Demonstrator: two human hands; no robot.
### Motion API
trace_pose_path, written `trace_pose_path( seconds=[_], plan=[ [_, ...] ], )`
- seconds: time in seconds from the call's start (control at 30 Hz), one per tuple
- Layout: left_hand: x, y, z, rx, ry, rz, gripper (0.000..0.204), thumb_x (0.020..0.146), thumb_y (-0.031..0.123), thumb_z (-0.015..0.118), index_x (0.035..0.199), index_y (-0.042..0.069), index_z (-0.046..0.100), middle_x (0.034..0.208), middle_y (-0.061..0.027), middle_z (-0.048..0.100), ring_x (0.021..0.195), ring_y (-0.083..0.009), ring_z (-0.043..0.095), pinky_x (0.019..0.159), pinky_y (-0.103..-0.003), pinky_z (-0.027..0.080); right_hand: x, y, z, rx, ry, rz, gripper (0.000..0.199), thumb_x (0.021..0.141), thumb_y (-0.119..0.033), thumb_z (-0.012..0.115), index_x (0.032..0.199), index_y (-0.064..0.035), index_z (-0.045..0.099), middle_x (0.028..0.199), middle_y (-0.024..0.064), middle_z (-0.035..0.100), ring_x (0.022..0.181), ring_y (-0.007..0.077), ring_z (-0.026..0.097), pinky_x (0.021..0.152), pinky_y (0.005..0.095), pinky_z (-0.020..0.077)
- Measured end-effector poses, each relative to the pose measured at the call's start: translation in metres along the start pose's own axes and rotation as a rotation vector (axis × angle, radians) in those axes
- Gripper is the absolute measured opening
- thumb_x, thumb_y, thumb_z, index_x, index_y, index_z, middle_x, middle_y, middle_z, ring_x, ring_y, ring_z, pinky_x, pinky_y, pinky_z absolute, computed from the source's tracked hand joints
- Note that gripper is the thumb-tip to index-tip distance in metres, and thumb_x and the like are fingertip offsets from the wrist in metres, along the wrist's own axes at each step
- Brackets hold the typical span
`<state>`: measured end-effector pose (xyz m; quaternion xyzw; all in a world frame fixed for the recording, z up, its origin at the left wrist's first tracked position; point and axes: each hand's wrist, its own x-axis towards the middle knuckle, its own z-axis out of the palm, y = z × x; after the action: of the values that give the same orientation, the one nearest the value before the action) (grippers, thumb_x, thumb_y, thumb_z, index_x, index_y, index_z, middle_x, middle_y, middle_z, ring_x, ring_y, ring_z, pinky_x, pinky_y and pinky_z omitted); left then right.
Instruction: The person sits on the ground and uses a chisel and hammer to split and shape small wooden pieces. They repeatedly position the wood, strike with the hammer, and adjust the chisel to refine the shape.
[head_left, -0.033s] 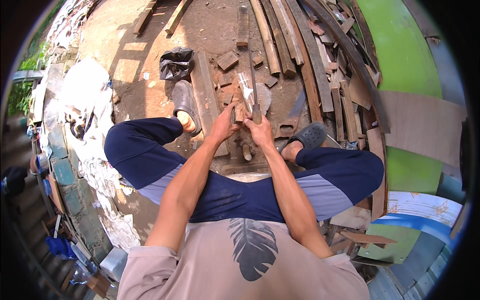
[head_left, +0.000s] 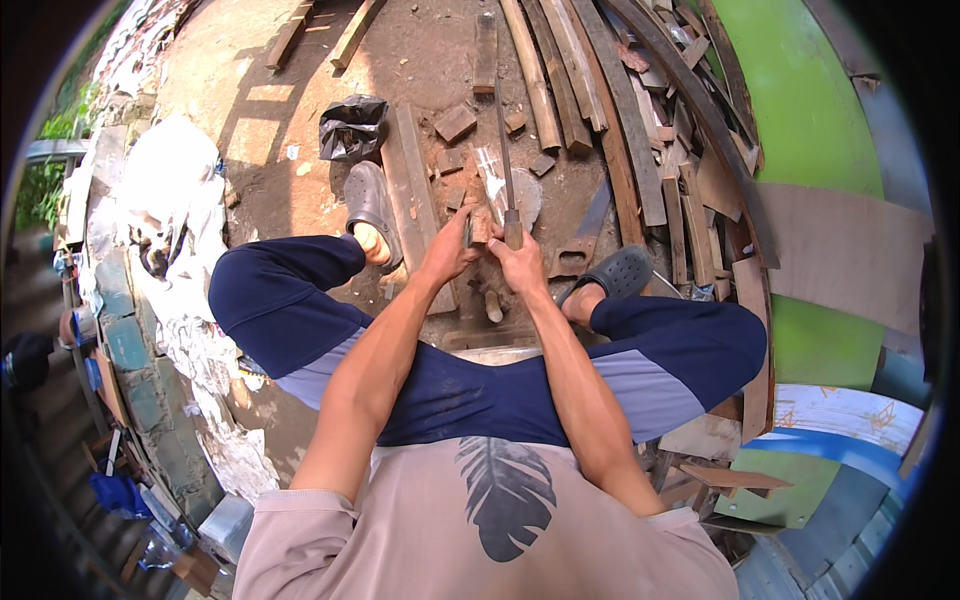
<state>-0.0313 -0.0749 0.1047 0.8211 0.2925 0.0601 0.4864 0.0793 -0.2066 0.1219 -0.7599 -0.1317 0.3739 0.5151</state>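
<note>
Between my feet, my left hand [head_left: 450, 250] closes round a small wooden block [head_left: 481, 224]. My right hand [head_left: 521, 266] grips the wooden handle [head_left: 513, 232] of a long-bladed tool. Its narrow dark blade [head_left: 505, 145] points away from me and is seen edge-on, so I cannot tell its exact kind. The handle lies just right of the block, and both hands are close together. Beyond them is a flat piece with silver and white marks [head_left: 490, 172]. A short round wooden piece [head_left: 493, 306] lies nearer to me.
A handsaw [head_left: 577, 252] lies beside my right shoe [head_left: 614, 272]. Left of my hands is a long plank [head_left: 412, 165], with a black plastic bag [head_left: 352, 127] by its far end. Small offcuts [head_left: 455, 122] are scattered ahead. Long timber strips [head_left: 640, 130] are piled at the right.
</note>
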Motion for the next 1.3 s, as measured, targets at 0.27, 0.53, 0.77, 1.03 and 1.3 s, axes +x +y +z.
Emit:
trace_pose_path(
  seconds=[0.27,0.53,0.77,1.03,1.3],
  plan=[
    [0.02,0.028,-0.014,0.049,0.007,0.075,0.084,0.085,0.044,0.074,0.149,0.003,0.038,0.131,-0.0284,0.057,0.122,-0.0434,0.056,0.103,-0.045,0.045,-0.007,-0.046,-0.021,0.274,-0.068,0.046,0.024,0.09,-0.019,0.074,0.103,-0.0003,0.065,0.093,0.0063,0.07,0.081,0.0115,0.063,0.071,0.027,0.051],
    [0.02,0.131,-0.059,-0.135,-0.065,0.042,0.107,0.084,0.09,0.017,0.121,0.004,0.065,0.099,-0.0253,0.07,0.099,-0.0374,0.067,0.087,-0.044,0.05,-0.034,-0.116,-0.066,0.373,0.021,-0.174,0.021,0.092,-0.013,0.074,0.101,-0.0003,0.059,0.112,0.016,0.069,0.088,0.0137,0.066,0.079,0.0291,0.0557],
    [0.004,0.191,-0.077,-0.286,-0.068,-0.079,0.118,0.083,0.087,-0.003,0.111,-0.003,0.069,0.091,-0.0195,0.069,0.088,-0.0283,0.063,0.086,-0.04,0.047,-0.061,-0.151,-0.084,0.429,-0.038,-0.204,0.025,0.09,-0.009,0.074,0.105,-0.0012,0.055,0.124,0.0239,0.062,0.104,0.0249,0.067,0.083,0.0368,0.0626],
    [-0.012,0.202,-0.076,-0.366,0.178,0.254,0.104,0.086,0.088,0.022,0.118,-0.001,0.065,0.097,-0.0215,0.071,0.097,-0.0377,0.069,0.08,-0.04,0.054,-0.085,-0.166,-0.088,0.408,-0.095,-0.25,0.043,0.081,-0.013,0.084,0.108,-0.0028,0.052,0.121,0.0206,0.063,0.095,0.0233,0.069,0.078,0.0353,0.0626],
    [-0.008,0.17,-0.066,-0.169,0.337,0.343,0.097,0.086,0.086,0.03,0.124,0.001,0.058,0.107,-0.0221,0.066,0.097,-0.0403,0.067,0.08,-0.044,0.053,-0.082,-0.172,-0.068,0.525,-0.2,-0.194,0.048,0.077,-0.006,0.086,0.109,-0.006,0.05,0.113,0.0112,0.066,0.089,0.0137,0.067,0.073,0.0272,0.0566]
  ],
)
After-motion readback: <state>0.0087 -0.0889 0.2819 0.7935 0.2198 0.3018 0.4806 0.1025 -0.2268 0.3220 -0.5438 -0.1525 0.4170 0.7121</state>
